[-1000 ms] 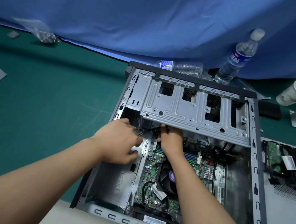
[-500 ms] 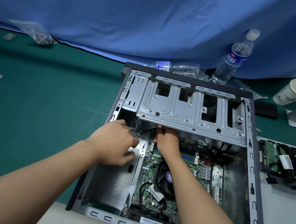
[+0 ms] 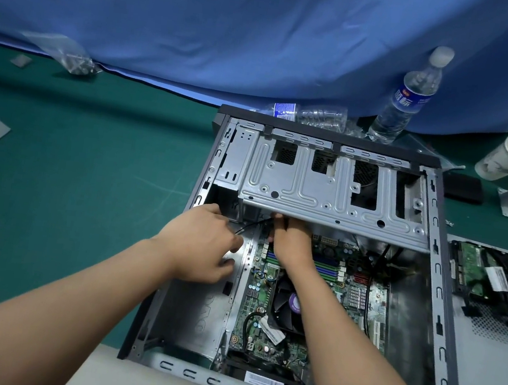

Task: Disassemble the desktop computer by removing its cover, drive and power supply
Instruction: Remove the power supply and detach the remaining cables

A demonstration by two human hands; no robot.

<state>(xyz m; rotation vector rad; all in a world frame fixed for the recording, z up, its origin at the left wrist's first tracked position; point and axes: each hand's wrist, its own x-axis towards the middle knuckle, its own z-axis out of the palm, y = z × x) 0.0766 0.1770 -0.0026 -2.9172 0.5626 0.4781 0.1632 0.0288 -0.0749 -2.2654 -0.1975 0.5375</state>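
Fingers (image 3: 278, 219) of both hands stay under drive cage (image 3: 335, 200); grip state unclear. I see no change; cable not freed.

Makeshift repair workbench, green mat (image 3: 71, 168), blue cloth backdrop (image 3: 235, 28), opened computer case (image 3: 435, 280), water bottle (image 3: 407, 99)

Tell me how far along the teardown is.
Done: cover off the open case; a drive lies to its right. In hand: left hand and right hand reach under the drive cage near a black cable. Power supply: not visible.
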